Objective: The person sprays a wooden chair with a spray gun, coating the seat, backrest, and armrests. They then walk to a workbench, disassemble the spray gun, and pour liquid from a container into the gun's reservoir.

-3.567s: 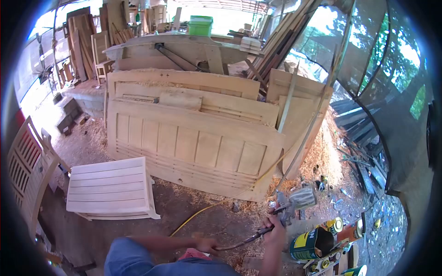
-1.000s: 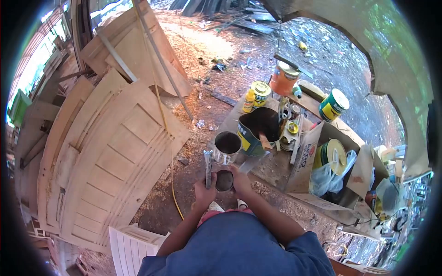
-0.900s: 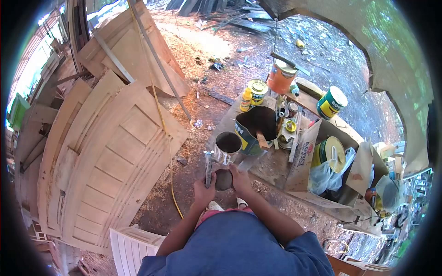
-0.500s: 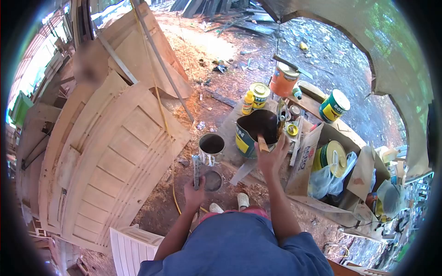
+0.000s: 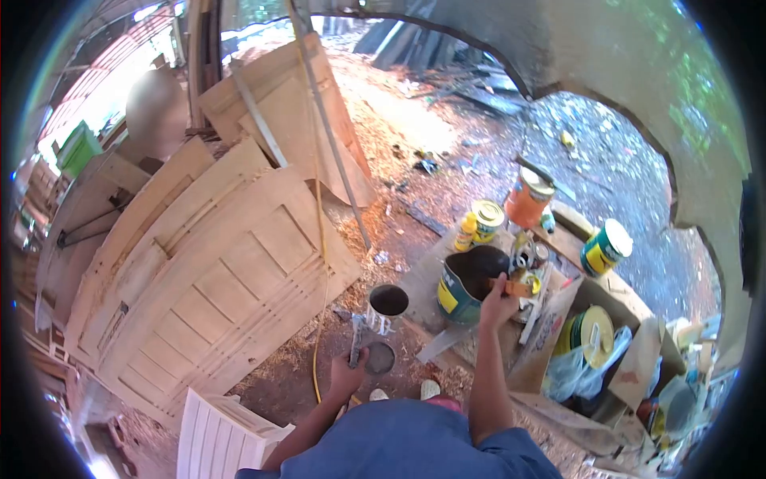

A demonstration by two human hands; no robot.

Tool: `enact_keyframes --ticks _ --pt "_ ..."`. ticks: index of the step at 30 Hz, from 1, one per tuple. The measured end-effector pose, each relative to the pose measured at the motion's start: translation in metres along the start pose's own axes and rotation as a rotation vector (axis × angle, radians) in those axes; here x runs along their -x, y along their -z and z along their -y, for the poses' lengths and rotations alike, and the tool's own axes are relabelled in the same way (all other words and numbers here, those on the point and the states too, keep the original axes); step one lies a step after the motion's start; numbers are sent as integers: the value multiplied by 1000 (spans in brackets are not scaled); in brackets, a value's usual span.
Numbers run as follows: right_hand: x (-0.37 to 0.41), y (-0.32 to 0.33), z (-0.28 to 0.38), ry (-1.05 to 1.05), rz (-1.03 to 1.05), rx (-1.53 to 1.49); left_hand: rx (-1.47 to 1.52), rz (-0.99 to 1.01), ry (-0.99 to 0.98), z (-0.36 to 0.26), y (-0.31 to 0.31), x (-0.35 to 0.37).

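Note:
My left hand (image 5: pixel 349 374) is closed around a narrow, grey, paint-crusted stick (image 5: pixel 357 339), held upright. Just beyond it stands an open can (image 5: pixel 389 299) with a dark inside and white drips down its side. A round, grey, shallow piece (image 5: pixel 381 358) lies beside that hand, low near the ground. My right hand (image 5: pixel 498 307) grips a flat wooden stick (image 5: pixel 517 288) at the right rim of a large green and yellow paint bucket (image 5: pixel 459 299). The bucket is open and dark inside; the stick points to the right, toward a small yellow lid (image 5: pixel 531 282).
A yellow bottle (image 5: pixel 466 231), a yellow tin (image 5: pixel 487 217), an orange can (image 5: pixel 529 199) and a green can (image 5: pixel 606 247) stand behind the bucket. A cardboard box (image 5: pixel 550 339) with a large tin and plastic bags is at right. Wooden door panels (image 5: pixel 231 295) lean at left; a person is behind them.
My right hand has turned the wooden stick from pointing into the bucket to pointing right over its rim. The view has shifted, so everything sits lower and mostly farther right. My left hand keeps its grip.

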State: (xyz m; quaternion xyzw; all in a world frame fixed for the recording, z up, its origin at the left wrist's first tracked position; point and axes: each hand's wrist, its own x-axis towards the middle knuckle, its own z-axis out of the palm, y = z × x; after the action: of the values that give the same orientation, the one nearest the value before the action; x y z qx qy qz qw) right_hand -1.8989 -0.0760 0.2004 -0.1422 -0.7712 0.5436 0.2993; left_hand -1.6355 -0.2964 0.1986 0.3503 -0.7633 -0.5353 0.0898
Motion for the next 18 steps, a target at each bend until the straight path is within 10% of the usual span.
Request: enact_keyframes --ticks 9,18 --pt "-16 0 13 -186 -49 -131 -81 21 -109 0 2 -3" --pt "-28 -4 39 237 297 -20 -275 39 -161 57 -16 -38"
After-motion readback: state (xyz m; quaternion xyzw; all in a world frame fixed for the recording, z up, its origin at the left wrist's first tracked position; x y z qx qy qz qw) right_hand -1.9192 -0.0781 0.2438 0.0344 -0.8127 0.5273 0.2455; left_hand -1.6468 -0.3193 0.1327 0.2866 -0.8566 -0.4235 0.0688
